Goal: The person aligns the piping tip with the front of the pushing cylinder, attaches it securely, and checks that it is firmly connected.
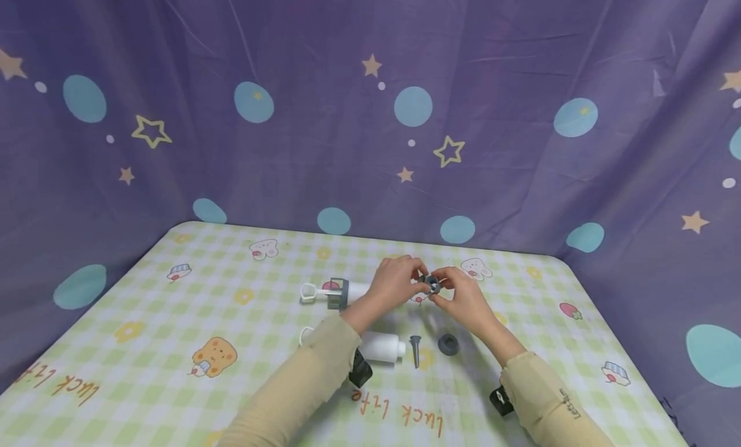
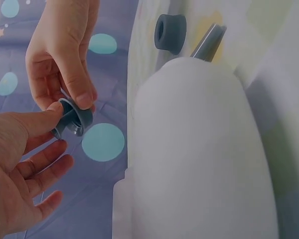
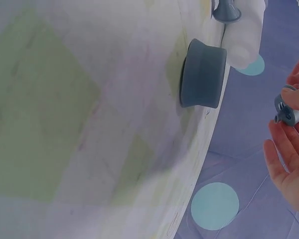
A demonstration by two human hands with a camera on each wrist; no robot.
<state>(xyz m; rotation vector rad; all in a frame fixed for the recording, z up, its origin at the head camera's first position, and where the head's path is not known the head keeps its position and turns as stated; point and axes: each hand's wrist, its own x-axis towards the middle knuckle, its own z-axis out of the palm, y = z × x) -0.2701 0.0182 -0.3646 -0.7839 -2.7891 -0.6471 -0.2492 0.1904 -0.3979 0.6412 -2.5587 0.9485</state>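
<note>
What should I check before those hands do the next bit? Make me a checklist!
1. Left hand grips the grey piece: ok, the fingertips pinch it.
2. Right hand grips it too: ok.
3. Ring is on the table: ok, lying loose.
4. Cone is apart from the ring: ok, there's a gap between them.
5. Near tube has something fitted on its tip: not ok, the tip is bare.
6. Far tube has something on its tip: cannot tell, the left hand hides that end.
</note>
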